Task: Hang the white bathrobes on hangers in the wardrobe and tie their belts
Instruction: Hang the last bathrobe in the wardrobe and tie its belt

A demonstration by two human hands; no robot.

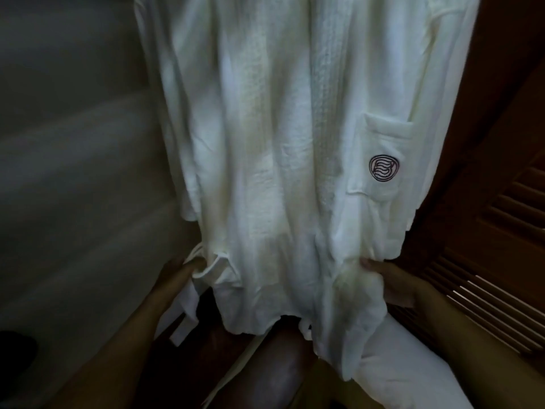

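A white bathrobe [280, 143] hangs mid-frame, its hem loose and ragged. A grey wall [73, 143] leaves open room on the left, while a dark louvred door [501, 231] crowds the robe's right edge. The right hand [398, 286] has its fingers clamped on that edge. The left hand [180, 274] fingers curl round the belt [188, 308].
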